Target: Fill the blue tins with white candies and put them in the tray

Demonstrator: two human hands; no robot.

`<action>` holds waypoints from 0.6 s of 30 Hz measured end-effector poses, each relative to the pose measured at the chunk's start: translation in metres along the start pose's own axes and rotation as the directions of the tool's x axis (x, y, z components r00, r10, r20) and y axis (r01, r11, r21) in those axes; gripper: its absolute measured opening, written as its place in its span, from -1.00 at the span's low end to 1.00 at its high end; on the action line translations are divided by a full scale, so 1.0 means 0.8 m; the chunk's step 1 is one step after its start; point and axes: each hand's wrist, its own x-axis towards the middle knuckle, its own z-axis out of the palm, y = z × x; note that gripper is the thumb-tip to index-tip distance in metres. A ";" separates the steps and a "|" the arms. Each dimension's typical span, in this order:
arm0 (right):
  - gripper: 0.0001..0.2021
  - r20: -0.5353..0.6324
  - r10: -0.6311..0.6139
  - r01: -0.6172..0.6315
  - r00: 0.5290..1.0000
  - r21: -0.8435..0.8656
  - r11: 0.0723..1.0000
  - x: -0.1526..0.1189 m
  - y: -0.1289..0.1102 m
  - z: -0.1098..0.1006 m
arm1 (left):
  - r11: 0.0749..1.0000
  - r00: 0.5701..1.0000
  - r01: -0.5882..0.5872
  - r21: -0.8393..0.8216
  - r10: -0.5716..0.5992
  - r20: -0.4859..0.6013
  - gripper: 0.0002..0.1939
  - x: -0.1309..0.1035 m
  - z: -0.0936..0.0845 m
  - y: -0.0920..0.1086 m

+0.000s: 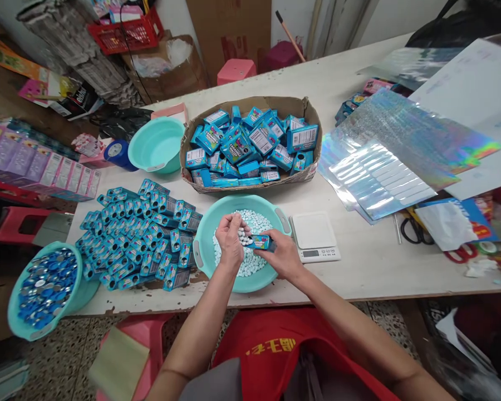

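Note:
A turquoise basin (204, 234) full of small white candies (250, 266) stands before me at the table's front. Over it, my left hand (232, 236) is cupped with its fingers curled around some of the candies. My right hand (283, 253) grips a small blue candy box (260, 241) between thumb and fingers, its end turned toward the left hand. The box and the candies in the left hand meet or nearly meet. To the left, many similar blue boxes (137, 234) stand packed together, several with round holes showing in their tops.
Behind the basin is a cardboard carton (250, 188) heaped with blue boxes. A white digital scale (316, 234) sits at right, near holographic sheets (384, 172) and scissors (415, 227). Another turquoise basin (154, 139) stands at back left; one with blue and silver discs (48, 287) is at the left edge.

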 end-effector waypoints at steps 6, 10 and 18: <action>-0.74 0.005 0.089 -0.090 0.996 0.091 0.992 -0.001 0.006 0.005 | 1.000 0.999 0.014 0.006 -0.014 0.029 -0.65 -0.002 0.004 0.001; -0.73 0.006 0.129 -0.128 0.992 0.161 0.979 -0.001 0.011 0.009 | 1.000 1.000 0.015 -0.018 -0.015 0.018 -0.65 -0.005 0.008 0.003; -0.74 0.028 0.172 -0.173 0.985 0.283 0.943 -0.002 0.019 0.012 | 0.986 0.977 0.164 0.032 -0.167 0.134 -0.66 -0.012 0.014 0.007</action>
